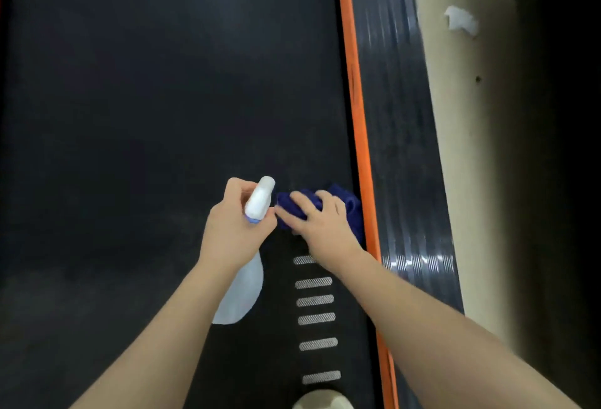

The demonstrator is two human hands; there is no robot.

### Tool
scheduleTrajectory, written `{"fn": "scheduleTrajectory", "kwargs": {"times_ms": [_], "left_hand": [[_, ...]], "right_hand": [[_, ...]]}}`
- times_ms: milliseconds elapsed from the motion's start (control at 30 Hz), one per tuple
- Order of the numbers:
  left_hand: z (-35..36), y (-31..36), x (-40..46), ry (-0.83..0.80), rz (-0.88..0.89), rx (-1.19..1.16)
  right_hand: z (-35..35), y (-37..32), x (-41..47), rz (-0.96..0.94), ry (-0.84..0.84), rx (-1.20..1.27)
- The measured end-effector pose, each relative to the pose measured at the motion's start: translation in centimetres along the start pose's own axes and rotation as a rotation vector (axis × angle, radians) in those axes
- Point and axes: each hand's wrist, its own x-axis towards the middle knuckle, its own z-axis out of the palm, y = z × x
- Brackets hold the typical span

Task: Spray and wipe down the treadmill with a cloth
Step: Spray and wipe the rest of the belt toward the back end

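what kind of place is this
Probably a gym or home workout room. A wide black treadmill belt fills the view, edged by an orange strip and a ribbed side rail. The left hand holds a spray bottle; the right hand presses a blue cloth.

No text, label, brand or number can be read anywhere: the spray bottle [258, 202] at mid frame carries no legible print.

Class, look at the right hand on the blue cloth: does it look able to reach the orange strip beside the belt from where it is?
Probably yes. The right hand presses the blue cloth on the belt, and the cloth's edge already meets the orange strip. Nothing lies between them; the left hand with the spray bottle is on the other side.
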Motion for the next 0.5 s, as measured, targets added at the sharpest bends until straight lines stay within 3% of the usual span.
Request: {"fn": "scheduleTrajectory", "kwargs": {"times_ms": [67,100,233,333,500], "left_hand": [[0.0,0.7,-0.2,0.028,0.054,-0.006],[0.3,1.4,-0.3,0.032,0.085,-0.006],[3.3,5.2,-0.5,-0.141,0.238,0.030],[6.5,7.6,0.2,-0.309,0.329,0.091],[9.8,10.2,2.7,-0.175,0.247,0.047]], "right_hand": [[-1.6,0.5,-1.0,-0.015,-0.116,0.052],[-2.6,0.8,-1.6,0.026,-0.051,0.124],[-5.8,4.5,-5.6,0.559,0.557,0.589],[-7.8,7.4,-7.9,0.728,0.593,0.738],[-7.4,9.2,-10.4,0.806,0.573,0.754]]}}
